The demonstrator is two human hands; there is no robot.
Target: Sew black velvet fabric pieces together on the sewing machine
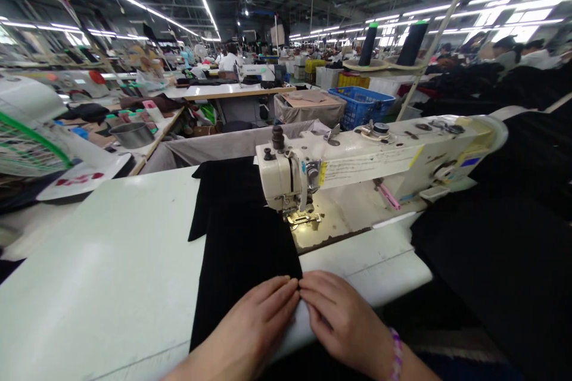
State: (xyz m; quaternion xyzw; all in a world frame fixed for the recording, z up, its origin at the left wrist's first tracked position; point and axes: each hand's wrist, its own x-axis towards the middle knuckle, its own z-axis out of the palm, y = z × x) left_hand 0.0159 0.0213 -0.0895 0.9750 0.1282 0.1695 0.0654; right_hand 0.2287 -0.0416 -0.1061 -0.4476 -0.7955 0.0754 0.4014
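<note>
A piece of black fabric [245, 256] lies on the pale table [134, 268], its far part reaching under the head of a white sewing machine [357, 155]. Both hands meet at the fabric's right edge, in front of the lit needle area. My left hand [259, 315] rests on the cloth with its fingers together, the tips gripping the edge. Touching it from the right, my right hand [339, 315] pinches the same edge with bent fingers. A purple and white bracelet circles the right wrist. The thumbs are mostly hidden.
More black cloth [500, 268] is heaped along the right side. A white fan with a green guard [31, 137] stands at the left, near a metal pot [131, 134]. Behind the machine are a blue basket [361, 104] and thread cones [412, 44]. People sit farther back.
</note>
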